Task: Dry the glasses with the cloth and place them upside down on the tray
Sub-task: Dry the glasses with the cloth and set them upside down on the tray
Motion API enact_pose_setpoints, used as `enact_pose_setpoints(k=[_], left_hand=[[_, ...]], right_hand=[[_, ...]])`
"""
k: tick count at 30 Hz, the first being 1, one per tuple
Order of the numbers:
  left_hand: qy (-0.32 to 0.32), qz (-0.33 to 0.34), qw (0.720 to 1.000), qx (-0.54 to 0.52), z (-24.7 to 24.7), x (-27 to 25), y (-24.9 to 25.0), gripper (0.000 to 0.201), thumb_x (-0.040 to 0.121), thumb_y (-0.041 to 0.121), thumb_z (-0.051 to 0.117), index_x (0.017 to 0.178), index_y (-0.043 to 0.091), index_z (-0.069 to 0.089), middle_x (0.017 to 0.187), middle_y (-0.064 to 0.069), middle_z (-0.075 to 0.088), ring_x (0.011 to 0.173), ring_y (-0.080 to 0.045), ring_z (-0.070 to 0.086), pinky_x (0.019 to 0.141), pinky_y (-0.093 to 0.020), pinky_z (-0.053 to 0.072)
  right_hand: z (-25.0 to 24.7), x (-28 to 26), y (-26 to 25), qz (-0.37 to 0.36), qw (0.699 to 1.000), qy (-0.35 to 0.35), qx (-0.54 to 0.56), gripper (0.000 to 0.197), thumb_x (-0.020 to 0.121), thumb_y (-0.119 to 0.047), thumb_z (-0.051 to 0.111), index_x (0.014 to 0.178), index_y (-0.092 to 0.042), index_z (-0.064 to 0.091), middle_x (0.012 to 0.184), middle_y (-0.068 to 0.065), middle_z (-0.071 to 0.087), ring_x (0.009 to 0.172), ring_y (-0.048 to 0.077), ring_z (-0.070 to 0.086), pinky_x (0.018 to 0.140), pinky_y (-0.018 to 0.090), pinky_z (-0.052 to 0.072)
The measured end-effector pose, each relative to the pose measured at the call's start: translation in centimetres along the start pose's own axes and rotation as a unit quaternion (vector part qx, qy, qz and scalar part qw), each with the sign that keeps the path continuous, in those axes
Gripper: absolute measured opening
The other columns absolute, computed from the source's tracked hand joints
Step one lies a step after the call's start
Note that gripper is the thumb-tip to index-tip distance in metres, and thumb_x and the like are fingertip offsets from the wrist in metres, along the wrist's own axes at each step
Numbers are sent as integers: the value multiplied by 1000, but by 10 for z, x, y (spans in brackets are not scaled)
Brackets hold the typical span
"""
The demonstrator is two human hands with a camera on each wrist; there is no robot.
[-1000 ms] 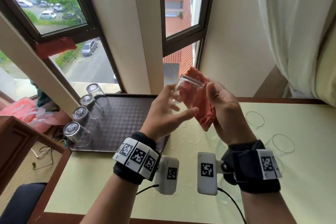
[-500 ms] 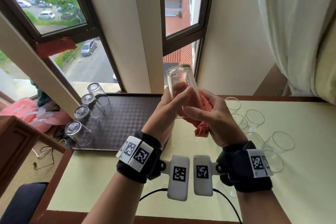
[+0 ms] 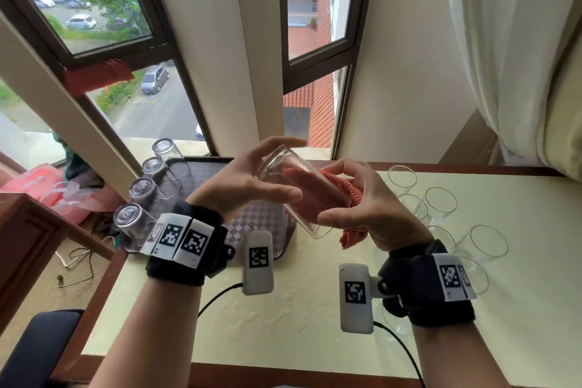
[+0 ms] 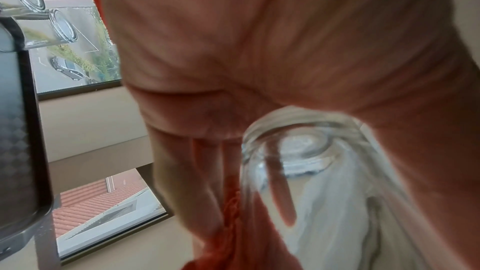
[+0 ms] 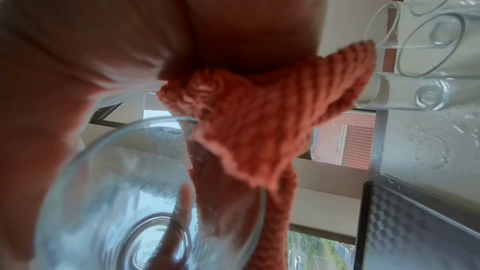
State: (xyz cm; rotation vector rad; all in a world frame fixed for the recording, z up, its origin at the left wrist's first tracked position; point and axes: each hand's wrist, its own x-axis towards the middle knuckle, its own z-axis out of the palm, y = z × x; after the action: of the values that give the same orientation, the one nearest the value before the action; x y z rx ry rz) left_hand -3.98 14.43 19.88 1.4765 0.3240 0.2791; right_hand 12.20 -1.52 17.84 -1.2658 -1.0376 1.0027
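A clear drinking glass (image 3: 299, 189) is held tilted at centre frame in the head view, above the near edge of the dark checkered tray (image 3: 201, 179), base toward upper left, open mouth toward lower right; the left hand (image 3: 248, 181) has its grip clamped round the base end, thumb along the near wall and fingers over the top; the right hand (image 3: 362, 208) has its grip clamped on the mouth end and on the orange knitted cloth (image 3: 338, 181), which lies bunched against the far wall of the glass, with a fold hanging below the palm; whether the cloth enters the glass cannot be told; four glasses (image 3: 138, 217) stand upside down in a line along the left side of the tray; several upright glasses (image 3: 441, 205) stand grouped at right of frame on the pale yellow worktop (image 3: 299, 331), just beside the right wrist; water droplets show on the worktop in the right wrist view.
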Motion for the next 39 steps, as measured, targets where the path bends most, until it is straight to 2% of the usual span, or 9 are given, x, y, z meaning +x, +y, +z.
enact_pose_setpoints(k=[5, 10, 14, 21, 25, 29, 33, 36, 39], left_hand=[[22, -1, 998, 52, -3, -5, 1, 89, 39, 49, 98, 110, 10, 62, 96, -6, 74, 90, -25, 71, 77, -32, 58], [108, 44, 993, 12, 3, -7, -5, 94, 33, 48, 99, 110, 9, 62, 98, -5, 76, 91, -22, 73, 78, -30, 59], [187, 87, 978, -1, 8, -7, -9, 84, 40, 47, 95, 110, 14, 62, 102, -3, 77, 96, -21, 74, 77, -28, 59], [261, 87, 961, -32, 9, -8, -13, 99, 31, 59, 95, 112, 12, 63, 103, -9, 77, 94, -27, 75, 75, -32, 62], [274, 85, 954, -91, 18, -3, -14, 94, 30, 55, 97, 108, 14, 65, 103, -11, 77, 94, -28, 75, 74, -33, 62], [268, 87, 950, -137, 20, -4, -13, 85, 32, 48, 99, 103, 13, 67, 101, -15, 76, 89, -28, 76, 67, -26, 59], [260, 81, 953, -135, 22, -5, -11, 86, 28, 50, 99, 98, 11, 68, 90, -7, 77, 79, -19, 75, 62, -24, 58], [251, 75, 957, -126, 21, -5, -13, 79, 30, 51, 99, 94, 12, 72, 91, -6, 76, 80, -19, 74, 65, -27, 60], [236, 66, 959, -145, 21, -7, -15, 65, 32, 46, 99, 84, 16, 76, 89, -6, 76, 77, -18, 73, 62, -24, 59]], right_hand=[[6, 2, 4, 4, 999, 16, 37, 73, 45, -27, 85, 111, -5, 60, 91, -1, 71, 86, 23, 71, 70, 31, 57], [11, 6, 8, 26, 985, 88, 144, 78, 49, -26, 82, 119, -6, 55, 104, 10, 70, 94, 26, 71, 76, 31, 57], [10, 8, 1, 55, 972, 143, 179, 68, 65, -20, 88, 122, -7, 53, 110, 15, 66, 79, 20, 74, 58, 25, 56], [10, 10, 0, -34, 935, 285, 210, 34, 93, 7, 51, 105, -21, 66, 101, 2, 72, 90, 22, 70, 63, 34, 60], [29, 13, 0, -139, 945, 278, 100, 39, 90, 12, 52, 101, -17, 75, 90, -11, 77, 83, 12, 72, 67, 33, 61], [32, 12, 6, -202, 947, 249, -6, 43, 84, 1, 51, 117, -17, 69, 112, -11, 73, 111, 19, 68, 87, 41, 60], [31, 11, 10, -161, 969, 181, -53, 45, 76, 0, 48, 103, -27, 73, 108, -23, 68, 117, 28, 59, 74, 32, 61], [25, 6, 1, -138, 986, 93, 4, 56, 68, 8, 42, 114, -12, 68, 108, -12, 70, 103, 1, 65, 64, 14, 54], [14, 0, -7, -135, 987, 76, 32, 51, 68, 12, 45, 107, -9, 70, 108, -2, 73, 90, 3, 69, 56, 16, 53]])
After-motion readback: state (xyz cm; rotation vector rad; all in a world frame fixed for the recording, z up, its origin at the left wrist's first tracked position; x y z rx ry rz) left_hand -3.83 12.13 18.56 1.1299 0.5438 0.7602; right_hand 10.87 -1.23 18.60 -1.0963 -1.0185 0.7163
